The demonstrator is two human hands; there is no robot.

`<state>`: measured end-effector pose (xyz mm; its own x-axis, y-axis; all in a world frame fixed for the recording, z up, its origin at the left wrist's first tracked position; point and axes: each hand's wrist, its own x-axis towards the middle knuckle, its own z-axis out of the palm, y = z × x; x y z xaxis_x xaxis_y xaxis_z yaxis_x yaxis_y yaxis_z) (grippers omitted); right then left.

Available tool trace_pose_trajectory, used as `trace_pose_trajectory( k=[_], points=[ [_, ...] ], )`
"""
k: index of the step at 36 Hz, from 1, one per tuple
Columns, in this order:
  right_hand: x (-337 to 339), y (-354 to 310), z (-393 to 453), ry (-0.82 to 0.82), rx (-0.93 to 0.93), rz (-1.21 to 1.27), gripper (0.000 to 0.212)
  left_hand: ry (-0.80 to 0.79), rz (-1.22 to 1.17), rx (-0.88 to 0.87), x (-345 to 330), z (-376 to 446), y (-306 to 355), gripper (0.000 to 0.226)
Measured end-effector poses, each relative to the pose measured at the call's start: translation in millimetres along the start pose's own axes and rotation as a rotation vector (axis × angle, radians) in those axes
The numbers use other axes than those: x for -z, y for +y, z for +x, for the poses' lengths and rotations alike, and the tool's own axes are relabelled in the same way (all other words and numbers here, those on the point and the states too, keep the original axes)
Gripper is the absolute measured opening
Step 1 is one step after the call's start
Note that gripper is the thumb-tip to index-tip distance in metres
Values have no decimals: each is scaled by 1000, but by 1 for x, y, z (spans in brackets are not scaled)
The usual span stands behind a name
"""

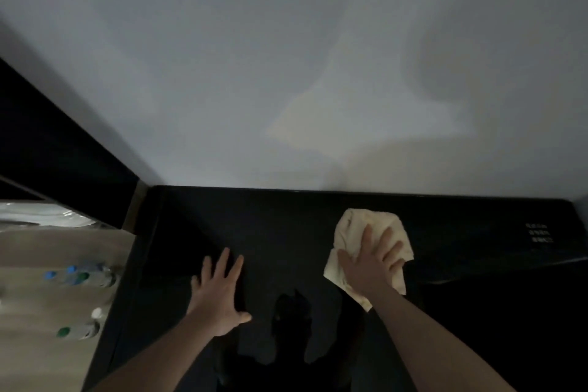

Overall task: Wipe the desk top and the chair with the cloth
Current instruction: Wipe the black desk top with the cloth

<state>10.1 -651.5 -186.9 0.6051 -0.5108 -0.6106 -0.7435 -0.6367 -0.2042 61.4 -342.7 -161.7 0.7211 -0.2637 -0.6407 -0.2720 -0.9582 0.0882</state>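
On desk top point(286, 232): cloth point(359, 226) under right hand point(372, 264)

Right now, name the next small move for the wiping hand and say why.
Probably slide the right hand with the cloth leftward across the dark desk top. The cloth lies near the back right, while the left hand rests flat, bracing, with bare surface between them.

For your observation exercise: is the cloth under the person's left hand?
No, the right hand presses the cloth flat on the dark desk top; the left hand rests bare.
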Motion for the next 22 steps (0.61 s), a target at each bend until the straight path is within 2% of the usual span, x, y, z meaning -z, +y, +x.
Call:
trace_pose_trajectory(
  k=[5,22],
  points=[
    [2,5,-4,-36,42,-38,95,-4,-103,69,4,3,-42,129],
    [-1,-5,11,14,-34,-49,101,-40,-143,74,3,13,-40,129]
  ],
)
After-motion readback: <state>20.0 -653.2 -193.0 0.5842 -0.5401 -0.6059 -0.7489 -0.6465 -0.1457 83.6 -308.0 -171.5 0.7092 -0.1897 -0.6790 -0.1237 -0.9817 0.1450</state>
